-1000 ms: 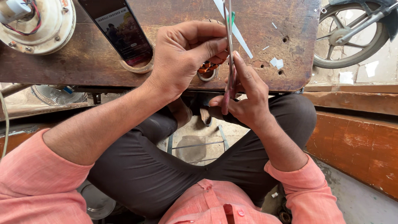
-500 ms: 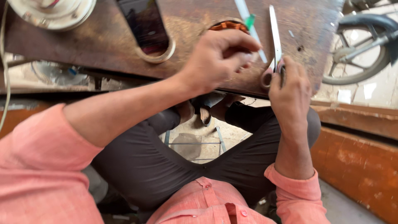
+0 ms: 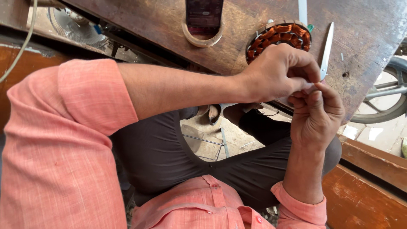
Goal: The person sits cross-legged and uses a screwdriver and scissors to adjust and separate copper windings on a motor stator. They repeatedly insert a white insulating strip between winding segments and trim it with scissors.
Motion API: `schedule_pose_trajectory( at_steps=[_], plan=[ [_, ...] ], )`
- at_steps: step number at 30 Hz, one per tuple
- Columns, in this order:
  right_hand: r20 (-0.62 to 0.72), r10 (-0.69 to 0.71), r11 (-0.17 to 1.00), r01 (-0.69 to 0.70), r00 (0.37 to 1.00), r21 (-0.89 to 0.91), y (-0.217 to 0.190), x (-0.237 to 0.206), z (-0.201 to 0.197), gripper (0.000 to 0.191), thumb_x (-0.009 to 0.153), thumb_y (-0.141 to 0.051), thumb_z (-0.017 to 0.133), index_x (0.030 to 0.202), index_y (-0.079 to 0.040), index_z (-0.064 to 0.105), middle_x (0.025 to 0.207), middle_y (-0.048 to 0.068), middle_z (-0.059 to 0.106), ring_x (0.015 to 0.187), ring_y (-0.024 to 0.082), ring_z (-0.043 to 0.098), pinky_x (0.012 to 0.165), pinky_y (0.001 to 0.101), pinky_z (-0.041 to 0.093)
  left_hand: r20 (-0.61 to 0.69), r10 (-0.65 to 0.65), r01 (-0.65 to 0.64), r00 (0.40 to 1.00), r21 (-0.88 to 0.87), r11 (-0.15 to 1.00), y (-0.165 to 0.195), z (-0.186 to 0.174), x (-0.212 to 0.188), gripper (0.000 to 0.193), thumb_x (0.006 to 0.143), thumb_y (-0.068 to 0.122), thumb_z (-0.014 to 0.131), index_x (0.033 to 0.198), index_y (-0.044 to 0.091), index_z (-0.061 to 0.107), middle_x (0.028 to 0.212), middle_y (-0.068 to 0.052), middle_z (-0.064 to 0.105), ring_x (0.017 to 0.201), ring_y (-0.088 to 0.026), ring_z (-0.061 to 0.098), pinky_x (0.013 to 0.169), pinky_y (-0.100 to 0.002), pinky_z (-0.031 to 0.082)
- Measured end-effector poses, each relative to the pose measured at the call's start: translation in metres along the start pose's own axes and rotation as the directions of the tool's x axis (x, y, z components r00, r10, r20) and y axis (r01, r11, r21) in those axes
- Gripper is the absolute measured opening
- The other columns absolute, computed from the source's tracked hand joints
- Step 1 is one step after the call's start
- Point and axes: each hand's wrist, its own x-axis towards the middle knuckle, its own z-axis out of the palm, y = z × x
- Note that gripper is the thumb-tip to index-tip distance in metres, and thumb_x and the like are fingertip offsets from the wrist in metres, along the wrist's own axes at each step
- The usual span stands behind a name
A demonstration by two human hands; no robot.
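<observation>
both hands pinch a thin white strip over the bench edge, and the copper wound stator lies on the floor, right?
Not quite. In the head view the stator lies on the wooden bench, not the floor. Both hands, left and right, do pinch the strip.

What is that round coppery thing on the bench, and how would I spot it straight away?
Start at the worn brown wooden bench across the top of the view. Just beyond the knuckles of the left hand lies a round motor stator, a ring packed with orange copper windings. The pale ring to its left is plain with a dark phone standing in it, and the white strip to its right is flat and straight.
</observation>
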Motion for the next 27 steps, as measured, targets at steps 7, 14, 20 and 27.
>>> schedule_pose_trajectory(
  at_steps=[7, 14, 20, 27],
  plan=[
    [-0.016, -0.095, 0.989, 0.093, 0.995, -0.114, 0.003, -0.003, 0.000, 0.015, 0.112, 0.001, 0.068, 0.126, 0.006, 0.069, 0.111, 0.022, 0.073, 0.101, 0.027, 0.076, 0.095, 0.0391, 0.065, -0.016, 0.061, -0.060, 0.998, 0.026, 0.998, 0.003, 0.003, -0.005, 0.011, 0.087, 0.000, 0.075, 0.097, 0.006, 0.077, 0.088, -0.004, 0.081, 0.084, -0.011, 0.081, 0.079, -0.027, 0.063],
    [-0.014, -0.091, 0.989, 0.088, 0.996, -0.118, -0.001, -0.005, 0.001, 0.015, 0.113, -0.001, 0.067, 0.126, 0.006, 0.066, 0.109, 0.021, 0.073, 0.098, 0.026, 0.076, 0.093, 0.0381, 0.065, 0.007, 0.071, -0.071, 0.997, -0.020, 0.997, -0.001, 0.005, -0.006, 0.010, 0.089, 0.001, 0.075, 0.098, 0.004, 0.076, 0.089, -0.005, 0.082, 0.086, -0.012, 0.082, 0.080, -0.027, 0.063],
    [-0.021, -0.086, 0.996, 0.086, 0.996, -0.025, -0.004, -0.002, 0.012, 0.010, 0.113, -0.003, 0.066, 0.121, 0.004, 0.065, 0.109, 0.019, 0.072, 0.095, 0.021, 0.075, 0.086, 0.0309, 0.064, -0.007, 0.150, -0.150, 0.989, 0.000, 0.989, -0.008, 0.012, -0.007, 0.022, 0.096, 0.004, 0.071, 0.118, 0.007, 0.071, 0.094, -0.005, 0.082, 0.090, -0.011, 0.083, 0.081, -0.027, 0.064],
    [-0.100, -0.298, 0.831, 0.207, 0.949, -0.516, 0.005, -0.008, 0.031, 0.014, 0.114, 0.006, 0.068, 0.127, 0.010, 0.069, 0.112, 0.018, 0.074, 0.092, 0.018, 0.075, 0.082, 0.0276, 0.064, -0.031, 0.185, -0.177, 0.982, 0.184, 0.967, -0.024, 0.012, -0.009, 0.049, 0.098, 0.008, 0.072, 0.144, 0.011, 0.058, 0.096, -0.007, 0.081, 0.084, -0.012, 0.083, 0.079, -0.026, 0.068]
  ],
)
